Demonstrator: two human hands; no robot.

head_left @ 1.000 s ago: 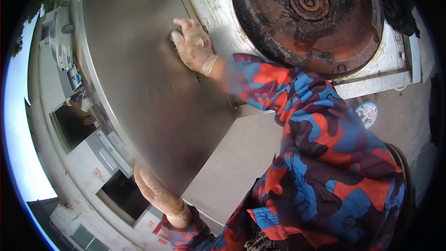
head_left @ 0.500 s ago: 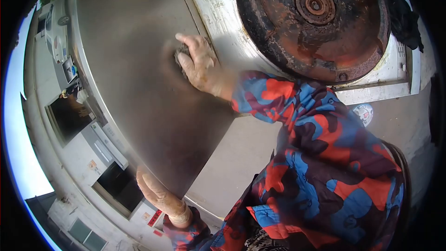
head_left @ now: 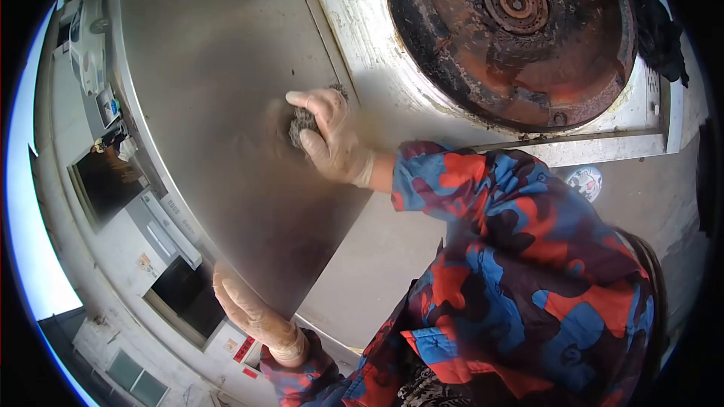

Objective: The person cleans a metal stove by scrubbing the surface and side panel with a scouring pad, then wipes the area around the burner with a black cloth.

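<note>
My right hand (head_left: 333, 139), in a thin clear glove, is closed around a grey steel wool scrubber (head_left: 302, 128). The scrubber is against the smudged face of a large metal panel (head_left: 226, 60). Its surface looks hazy and brownish around the scrubber. My left hand (head_left: 260, 316), gloved too, lies along the panel's lower-left edge with its visible fingers stretched out. Part of that hand is hidden behind the panel. Dark crumbs (head_left: 338, 91) sit just above my right hand.
A rusty round burner pan (head_left: 467, 53) fills a white metal stove top (head_left: 362, 22) at upper right. Black cloth or plastic (head_left: 658, 30) hangs at its side. Beyond the panel are a white building (head_left: 113, 279) and a parked car (head_left: 89, 45). The view is turned sideways.
My right hand has moved down the panel with the steel wool scrubber, which now shows more clearly. My left hand has barely moved.
</note>
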